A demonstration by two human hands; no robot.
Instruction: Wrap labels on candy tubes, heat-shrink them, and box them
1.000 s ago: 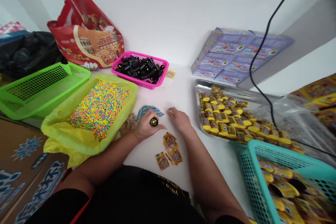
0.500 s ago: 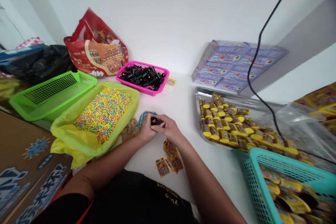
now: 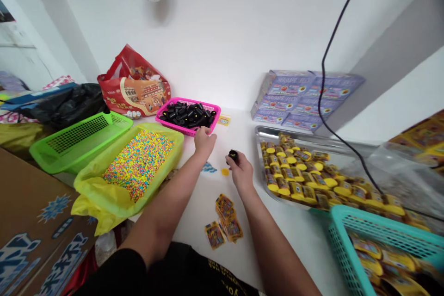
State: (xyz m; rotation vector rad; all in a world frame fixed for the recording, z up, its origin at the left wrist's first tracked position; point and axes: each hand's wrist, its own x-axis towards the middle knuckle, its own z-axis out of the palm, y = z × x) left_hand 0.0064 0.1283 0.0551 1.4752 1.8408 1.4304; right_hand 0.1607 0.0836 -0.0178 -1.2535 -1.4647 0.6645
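My left hand (image 3: 204, 142) is at the front right corner of a pink basket (image 3: 173, 122) full of black plastic cylinders (image 3: 189, 114). Its fingers are curled together, and whatever they may grip is hidden. In my right hand (image 3: 242, 172) a small black cylinder (image 3: 233, 155) is held upright over the table, its open end up and something greenish inside. Below the hands lie a round yellow disc (image 3: 225, 172) and some blue pieces (image 3: 209, 168). Nearer to me is a loose pile of printed yellow cards (image 3: 227, 217).
Left stand a yellow-lined tray (image 3: 83, 178) of coloured candy balls, a green basket (image 3: 52, 148) and a red bag (image 3: 138, 92). Right are a metal tray (image 3: 262, 148) of yellow-wrapped cylinders, a teal basket (image 3: 342, 236) and purple boxes (image 3: 291, 97). A black cable (image 3: 324, 55) hangs there.
My hands have parted from around the black cylinder. The left has moved forward to the pink basket; the right has moved rightward with the cylinder. The view has tilted up, bringing a fan into sight.
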